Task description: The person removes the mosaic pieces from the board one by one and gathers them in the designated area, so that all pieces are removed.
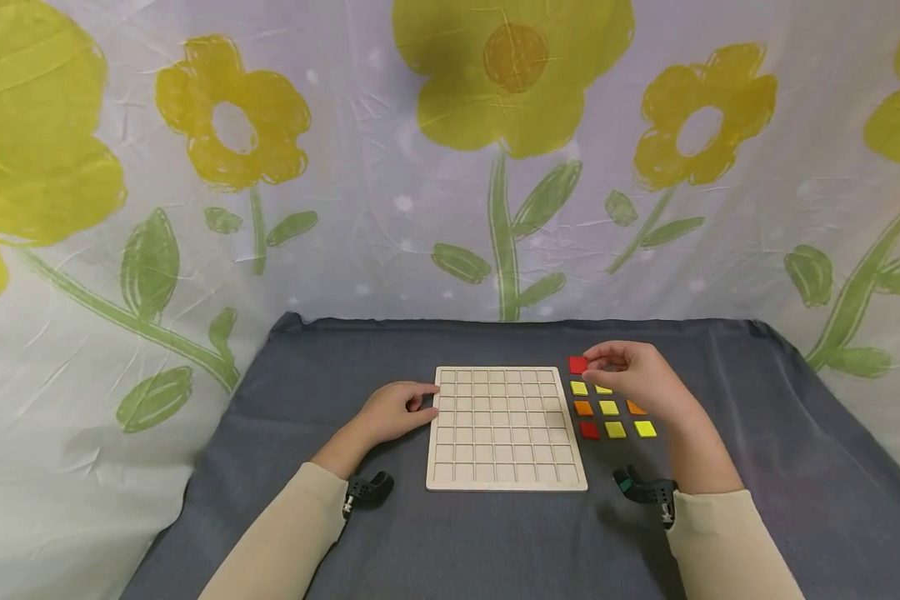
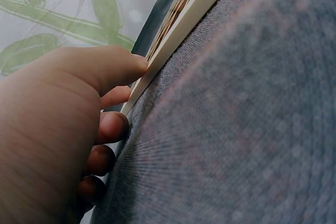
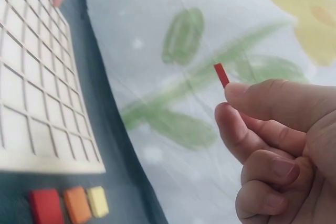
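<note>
A pale wooden board (image 1: pixel 507 429) marked with a grid of square cells lies flat on the dark cloth. My left hand (image 1: pixel 392 414) rests at the board's left edge, its thumb and index finger touching the rim a little apart. In the left wrist view the thumb (image 2: pixel 123 66) lies against the board's edge, the other fingers loosely bent. My right hand (image 1: pixel 637 379) pinches a small red square tile (image 1: pixel 577 365) between thumb and fingertips, beyond the board's right side. The right wrist view shows this tile (image 3: pixel 222 75) edge-on, held up.
Right of the board lie several loose tiles in rows: a red tile (image 1: pixel 588 430), an orange tile (image 1: pixel 582 408), yellow tiles (image 1: pixel 615 430) and another orange tile (image 1: pixel 636 407). The right hand partly covers the far ones. A flower-printed curtain (image 1: pixel 360 208) hangs behind the cloth-covered table (image 1: pixel 495 550).
</note>
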`<state>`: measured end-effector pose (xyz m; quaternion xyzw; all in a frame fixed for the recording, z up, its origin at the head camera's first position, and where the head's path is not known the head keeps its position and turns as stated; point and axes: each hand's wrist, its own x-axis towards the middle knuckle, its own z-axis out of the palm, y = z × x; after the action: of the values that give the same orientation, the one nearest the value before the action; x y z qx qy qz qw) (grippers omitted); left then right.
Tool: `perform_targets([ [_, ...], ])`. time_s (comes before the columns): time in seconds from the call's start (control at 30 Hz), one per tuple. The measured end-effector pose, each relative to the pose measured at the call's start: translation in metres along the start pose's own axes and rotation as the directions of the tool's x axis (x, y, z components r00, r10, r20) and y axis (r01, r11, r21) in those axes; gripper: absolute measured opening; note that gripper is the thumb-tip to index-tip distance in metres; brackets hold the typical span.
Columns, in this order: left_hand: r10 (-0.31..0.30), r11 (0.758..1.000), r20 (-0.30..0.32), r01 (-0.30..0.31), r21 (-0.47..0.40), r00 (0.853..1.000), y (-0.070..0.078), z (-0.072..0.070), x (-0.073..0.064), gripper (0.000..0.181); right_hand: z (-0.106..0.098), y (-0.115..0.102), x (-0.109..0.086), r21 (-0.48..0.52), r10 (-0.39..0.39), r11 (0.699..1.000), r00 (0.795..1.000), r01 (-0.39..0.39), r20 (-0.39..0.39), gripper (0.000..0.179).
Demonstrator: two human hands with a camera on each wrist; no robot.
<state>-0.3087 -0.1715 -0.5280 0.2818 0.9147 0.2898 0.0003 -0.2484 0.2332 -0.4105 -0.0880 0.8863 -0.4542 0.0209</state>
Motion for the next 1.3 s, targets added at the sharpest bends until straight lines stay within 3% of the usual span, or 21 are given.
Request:
perform_targets([
  [0.43,0.004,1.0,-0.006,-0.004,0.014,1.0,-0.002,0.001,0.0,0.045,-0.039,0.021,-0.012,-0.064,0.065,0.996,0.998,-0.067,-0.018,0.039],
  [0.93,0.01,1.0,-0.004,-0.01,0.01,1.0,-0.002,0.0,0.001,0.046,-0.072,0.054,-0.027,-0.098,0.156,0.984,0.987,-0.152,0.032,0.054],
  [1.3,0.005,1.0,-0.002,-0.005,0.022,1.0,0.0,-0.001,0.001,0.046,-0.084,0.095,-0.03,-0.183,0.257,0.954,0.962,-0.238,0.088,0.053],
])
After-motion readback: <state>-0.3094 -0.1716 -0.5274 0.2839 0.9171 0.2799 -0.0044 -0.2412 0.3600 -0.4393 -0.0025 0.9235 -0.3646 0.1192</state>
